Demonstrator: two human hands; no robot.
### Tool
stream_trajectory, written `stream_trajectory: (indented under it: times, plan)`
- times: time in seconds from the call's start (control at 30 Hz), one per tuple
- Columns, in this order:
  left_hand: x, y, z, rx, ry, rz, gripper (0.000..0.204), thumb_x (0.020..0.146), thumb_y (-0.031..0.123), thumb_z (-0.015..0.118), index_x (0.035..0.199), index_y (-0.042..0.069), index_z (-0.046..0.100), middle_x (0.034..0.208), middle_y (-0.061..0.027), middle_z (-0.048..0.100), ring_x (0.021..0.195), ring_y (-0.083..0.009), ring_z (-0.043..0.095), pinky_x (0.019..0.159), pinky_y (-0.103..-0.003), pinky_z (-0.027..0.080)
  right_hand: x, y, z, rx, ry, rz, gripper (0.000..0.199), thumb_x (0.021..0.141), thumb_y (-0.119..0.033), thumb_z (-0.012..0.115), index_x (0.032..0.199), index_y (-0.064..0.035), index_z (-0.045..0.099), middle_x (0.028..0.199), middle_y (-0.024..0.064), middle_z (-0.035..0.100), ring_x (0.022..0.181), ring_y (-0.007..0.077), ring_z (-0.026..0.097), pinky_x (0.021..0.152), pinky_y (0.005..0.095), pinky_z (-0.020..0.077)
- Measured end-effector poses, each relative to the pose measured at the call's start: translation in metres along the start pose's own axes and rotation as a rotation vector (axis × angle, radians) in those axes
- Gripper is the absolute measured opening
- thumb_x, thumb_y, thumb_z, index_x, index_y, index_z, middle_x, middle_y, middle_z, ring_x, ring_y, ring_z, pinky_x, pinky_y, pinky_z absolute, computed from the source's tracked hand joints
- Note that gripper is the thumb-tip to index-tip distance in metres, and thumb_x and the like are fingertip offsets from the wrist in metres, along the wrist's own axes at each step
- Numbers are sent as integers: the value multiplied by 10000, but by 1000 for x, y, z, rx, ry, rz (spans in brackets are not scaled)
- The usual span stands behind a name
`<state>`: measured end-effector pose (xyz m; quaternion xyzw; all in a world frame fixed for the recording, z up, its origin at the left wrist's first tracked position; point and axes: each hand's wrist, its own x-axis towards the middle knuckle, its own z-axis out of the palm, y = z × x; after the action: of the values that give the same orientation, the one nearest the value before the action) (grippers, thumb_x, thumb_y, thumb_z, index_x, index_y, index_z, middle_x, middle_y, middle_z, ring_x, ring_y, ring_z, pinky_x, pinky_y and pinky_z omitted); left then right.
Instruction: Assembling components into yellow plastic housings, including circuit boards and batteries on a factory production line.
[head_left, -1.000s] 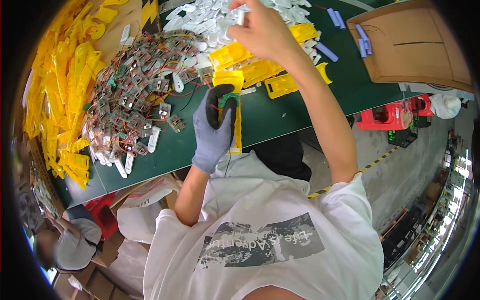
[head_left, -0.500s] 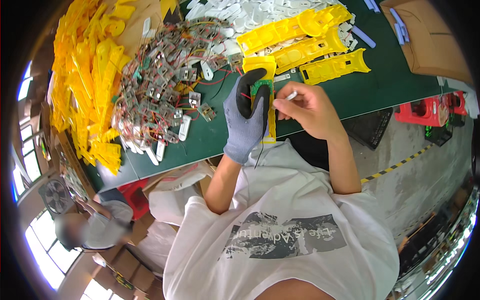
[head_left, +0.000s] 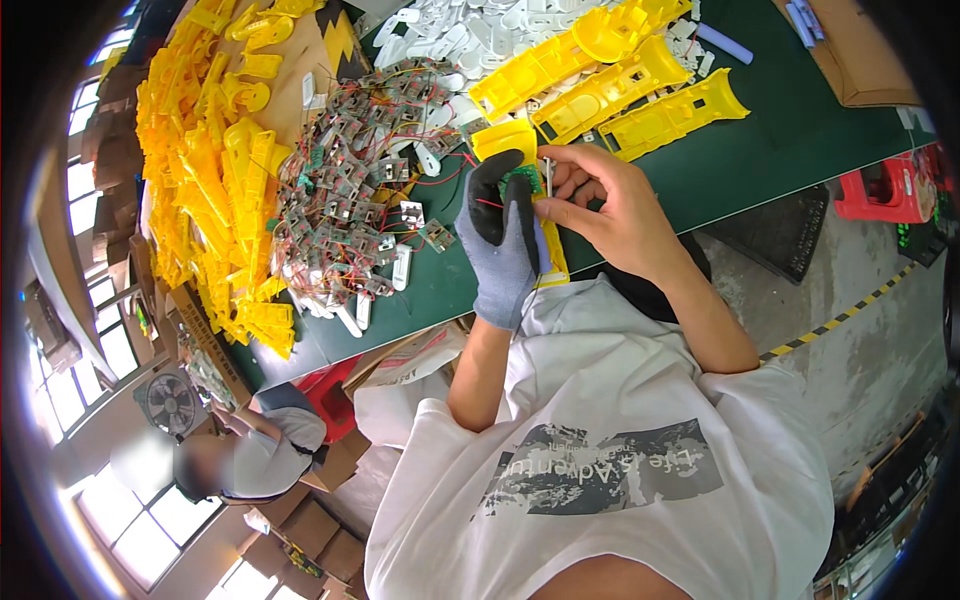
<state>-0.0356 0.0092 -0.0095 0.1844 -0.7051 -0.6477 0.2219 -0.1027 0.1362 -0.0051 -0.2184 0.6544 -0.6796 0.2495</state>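
My left hand [head_left: 503, 245], in a grey glove with black fingers, is closed around a long yellow plastic housing [head_left: 503, 139]. A small green circuit board [head_left: 522, 180] lies in the housing under the gloved fingertips, with a bit of red wire beside them. Bare and curled, my right hand [head_left: 615, 205] pinches a small slim white plastic part [head_left: 548, 174] at the housing's right edge, close to the board. Whether that part touches the board I cannot tell. A dark wire hangs below the glove.
Left of my hands is a heap of wired small assemblies [head_left: 345, 190], with yellow plastic pieces [head_left: 215, 180] beyond it. Several yellow half-shells [head_left: 675, 118] and many white parts [head_left: 490, 45] lie across the green table [head_left: 780, 150]. A cardboard box [head_left: 870, 60] stands far right.
The white part in my right hand has turned from slanting to nearly upright and come nearer the board. My left hand keeps its hold on the housing. The whole view has shifted a little.
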Motion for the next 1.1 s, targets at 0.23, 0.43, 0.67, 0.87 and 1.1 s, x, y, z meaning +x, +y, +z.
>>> stream_trajectory:
  times: [0.23,0.43,0.67,0.87,1.1]
  plan:
    - [1,-4,2,39,-41,25,187,923,38,561,1095,-32,580,1007,-64,606,904,-115,549,834,-259,448,-4,5,-1,-77,56,-139,498,847,-102,708,1292,39,536,914,171,688,736,205,683,676,300,537]
    - [2,-3,2,99,-29,0,187,904,38,553,1070,-40,589,972,-96,626,896,-143,572,832,-283,458,-7,9,0,-167,81,-190,473,847,-124,704,1272,24,557,934,174,691,737,257,690,663,316,531]
    - [2,-4,2,112,-5,7,181,906,42,535,1052,-48,593,975,-107,624,893,-149,575,830,-285,458,-9,1,7,-362,148,-278,420,831,-91,701,1218,28,591,921,179,677,713,307,663,643,343,524]
    - [-2,-7,1,52,14,10,223,891,-14,499,1099,-64,562,1028,-128,610,954,-169,570,868,-283,441,-6,8,9,-201,151,-251,398,846,-80,689,1214,38,592,1011,209,674,789,310,690,688,327,546]
    - [0,-3,8,93,29,70,148,936,19,527,1064,-40,573,980,-93,610,884,-140,558,822,-281,450,-5,5,8,-99,128,-186,372,875,-70,667,1228,24,593,973,207,690,784,260,711,695,292,549]
